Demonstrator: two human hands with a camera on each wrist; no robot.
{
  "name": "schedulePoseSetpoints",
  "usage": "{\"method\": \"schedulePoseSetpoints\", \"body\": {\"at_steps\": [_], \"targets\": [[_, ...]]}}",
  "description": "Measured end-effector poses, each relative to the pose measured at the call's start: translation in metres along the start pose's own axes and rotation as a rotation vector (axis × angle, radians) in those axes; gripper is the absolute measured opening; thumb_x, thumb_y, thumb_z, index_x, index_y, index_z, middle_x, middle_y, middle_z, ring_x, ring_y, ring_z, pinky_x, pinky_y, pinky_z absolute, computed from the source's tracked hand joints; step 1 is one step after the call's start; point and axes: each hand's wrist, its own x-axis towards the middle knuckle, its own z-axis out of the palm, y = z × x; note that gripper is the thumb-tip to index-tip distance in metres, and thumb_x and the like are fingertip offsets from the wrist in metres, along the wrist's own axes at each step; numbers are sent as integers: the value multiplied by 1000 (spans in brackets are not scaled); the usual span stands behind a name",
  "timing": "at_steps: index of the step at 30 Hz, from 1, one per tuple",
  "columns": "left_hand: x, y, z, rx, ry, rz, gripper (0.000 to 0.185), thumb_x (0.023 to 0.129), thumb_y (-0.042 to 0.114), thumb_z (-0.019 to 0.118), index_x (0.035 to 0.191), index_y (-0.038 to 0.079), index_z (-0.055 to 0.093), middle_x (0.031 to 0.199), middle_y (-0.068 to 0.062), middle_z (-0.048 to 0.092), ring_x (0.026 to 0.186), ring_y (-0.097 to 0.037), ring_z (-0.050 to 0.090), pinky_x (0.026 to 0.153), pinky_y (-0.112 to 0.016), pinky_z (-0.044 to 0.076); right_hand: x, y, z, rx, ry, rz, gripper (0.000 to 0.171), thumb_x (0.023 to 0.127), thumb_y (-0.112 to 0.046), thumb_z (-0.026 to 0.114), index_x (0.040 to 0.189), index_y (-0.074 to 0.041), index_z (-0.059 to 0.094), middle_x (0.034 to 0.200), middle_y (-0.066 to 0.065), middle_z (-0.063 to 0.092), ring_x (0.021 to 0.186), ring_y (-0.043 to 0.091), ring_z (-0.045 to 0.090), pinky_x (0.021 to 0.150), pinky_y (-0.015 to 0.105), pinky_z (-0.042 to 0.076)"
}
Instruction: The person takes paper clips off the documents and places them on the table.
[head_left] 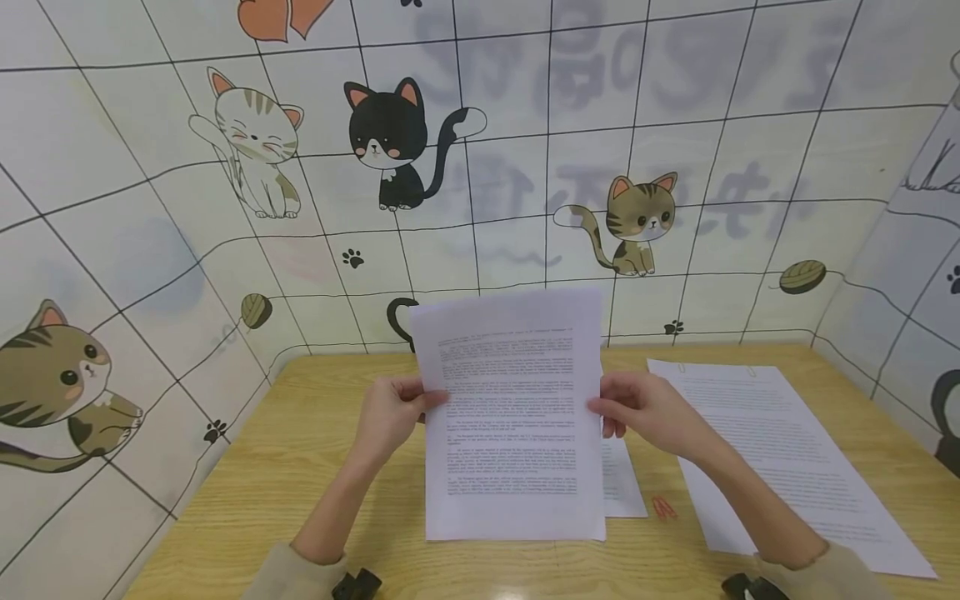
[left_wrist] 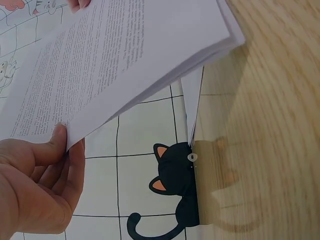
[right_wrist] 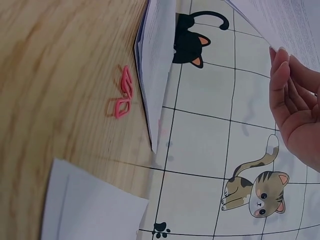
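Holding one sheaf of printed pages point(head_left: 513, 417) up over the wooden surface point(head_left: 315, 467), the left hand point(head_left: 390, 417) and right hand point(head_left: 648, 412) each had fingers pinching a side edge. Two more paper stacks point(head_left: 787, 458) lay flat, plus two pink paperclips point(right_wrist: 123, 92).

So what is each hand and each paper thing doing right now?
left hand: grips the held sheets' left edge.
right hand: holds their right edge.
held sheets: lifted, tilted up off the table.
paper under them: flat on the table.
clipped stack: lying flat, at the right.
pink paper clips: loose on the table.
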Motion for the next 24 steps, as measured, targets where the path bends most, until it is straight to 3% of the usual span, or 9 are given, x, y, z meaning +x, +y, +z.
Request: {"method": "schedulePoseSetpoints", "body": {"at_steps": [9, 15, 24], "targets": [[1, 1, -2, -18, -1, 24, 14, 88, 5, 77, 100, -1, 77, 83, -9, 74, 68, -19, 68, 62, -25, 53, 4, -5, 7, -4, 94, 4, 9, 99, -9, 65, 93, -3, 64, 69, 4, 62, 61, 17, 59, 59, 27, 51], [3, 0, -7, -1, -11, 17, 15, 91, 11, 76, 103, 1, 76, 85, -7, 74, 70, -20, 68, 69, -29, 55, 9, -9, 8, -18, 153, 0, 9, 98, -6, 65, 90, -3, 63, 66, 3, 60, 60, 16, 58, 59, 27, 51], [6, -3, -15, 3, -56, 11, 7, 92, 6, 73, 96, 0, 74, 85, -8, 73, 74, -19, 65, 71, -30, 56, 14, -10, 9, -9, 193, 3, 6, 98, -7, 65, 98, -1, 64, 67, 4, 59, 60, 16, 56, 58, 28, 51]]}}
